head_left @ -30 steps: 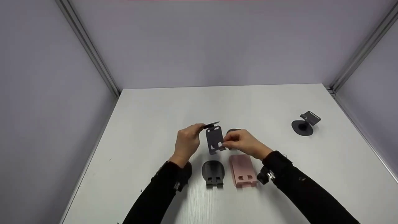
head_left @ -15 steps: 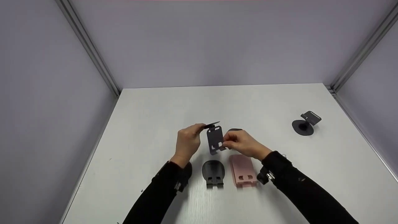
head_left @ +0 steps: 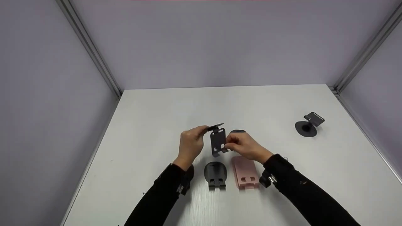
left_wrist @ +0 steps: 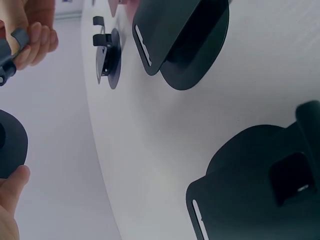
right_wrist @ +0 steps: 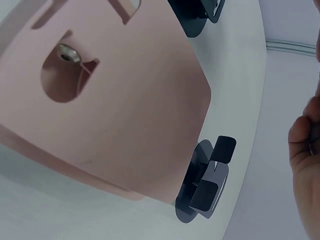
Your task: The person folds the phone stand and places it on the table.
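Note:
A dark folding phone stand (head_left: pixel 218 142) hangs above the table between both hands. My left hand (head_left: pixel 190 144) pinches the edge of its round base, which also shows in the left wrist view as a dark disc (left_wrist: pixel 14 142) with the left thumb on it. With thumb and fingers my right hand (head_left: pixel 246 146) pinches the lower lip of the plate, near its cutouts. Base and plate stand unfolded at an angle to each other. In the right wrist view, only part of the right hand (right_wrist: pixel 307 160) shows at the edge; the held stand is hardly visible there.
On the white table, a black folded stand (head_left: pixel 215 172) and a pink stand (head_left: pixel 245 171) lie nearest. Another dark stand (head_left: pixel 237 131) is mostly hidden behind the right hand; one more (head_left: pixel 190 172) lies under the left wrist. An unfolded stand (head_left: pixel 306 128) stands far right.
The held phone stand has shifted slightly to the right, and its plate hangs a little more upright. Both hands keep their grip. The stands on the table have not moved.

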A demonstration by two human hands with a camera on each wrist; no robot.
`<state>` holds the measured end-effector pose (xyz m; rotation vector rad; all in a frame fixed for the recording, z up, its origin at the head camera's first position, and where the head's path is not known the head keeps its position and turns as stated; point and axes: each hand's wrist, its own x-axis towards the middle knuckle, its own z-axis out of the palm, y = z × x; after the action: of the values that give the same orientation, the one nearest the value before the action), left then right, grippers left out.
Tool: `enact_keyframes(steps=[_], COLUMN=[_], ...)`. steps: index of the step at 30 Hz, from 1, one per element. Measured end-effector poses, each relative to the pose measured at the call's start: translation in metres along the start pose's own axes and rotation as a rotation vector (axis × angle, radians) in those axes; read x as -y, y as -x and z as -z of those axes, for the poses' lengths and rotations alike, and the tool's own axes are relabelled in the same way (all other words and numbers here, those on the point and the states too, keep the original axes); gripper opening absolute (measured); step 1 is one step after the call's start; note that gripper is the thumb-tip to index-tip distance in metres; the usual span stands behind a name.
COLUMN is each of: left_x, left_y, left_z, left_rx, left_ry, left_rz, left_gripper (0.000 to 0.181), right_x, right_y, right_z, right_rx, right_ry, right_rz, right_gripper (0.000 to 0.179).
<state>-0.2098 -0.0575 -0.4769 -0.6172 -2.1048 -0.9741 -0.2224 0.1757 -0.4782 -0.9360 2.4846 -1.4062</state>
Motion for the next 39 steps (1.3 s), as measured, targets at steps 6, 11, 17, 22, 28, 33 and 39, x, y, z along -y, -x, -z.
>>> enact_keyframes(steps=[6, 11, 17, 22, 28, 33, 39], left_x=[-0.002, -0.005, -0.006, -0.007, -0.008, -0.01, -0.014], left_y=[0.001, 0.0, -0.001, -0.001, -0.001, -0.001, -0.003], left_z=[-0.001, -0.001, -0.003, -0.004, -0.005, -0.006, -0.004], left_rx=[0.004, 0.022, 0.045, 0.051, 0.069, 0.098, 0.102], left_ry=[0.035, 0.066, 0.091, 0.12, 0.141, 0.164, 0.187], left_rz=[0.036, 0.044, 0.055, 0.062, 0.07, 0.111, 0.139], left_gripper=[0.006, 0.006, 0.006, 0.006, 0.006, 0.008, 0.009], right_x=[-0.003, -0.005, -0.007, -0.01, -0.015, -0.019, -0.021], right_y=[0.0, 0.0, 0.0, -0.001, -0.001, -0.002, -0.003], right_z=[-0.001, -0.003, -0.005, -0.006, -0.009, -0.012, -0.015], right_rx=[-0.021, -0.043, -0.07, -0.1, -0.179, -0.253, -0.324], right_ry=[0.013, 0.051, 0.104, 0.166, 0.298, 0.405, 0.454], right_rz=[0.045, 0.085, 0.133, 0.176, 0.323, 0.43, 0.481], right_gripper=[0.011, 0.012, 0.014, 0.011, 0.013, 0.017, 0.02])
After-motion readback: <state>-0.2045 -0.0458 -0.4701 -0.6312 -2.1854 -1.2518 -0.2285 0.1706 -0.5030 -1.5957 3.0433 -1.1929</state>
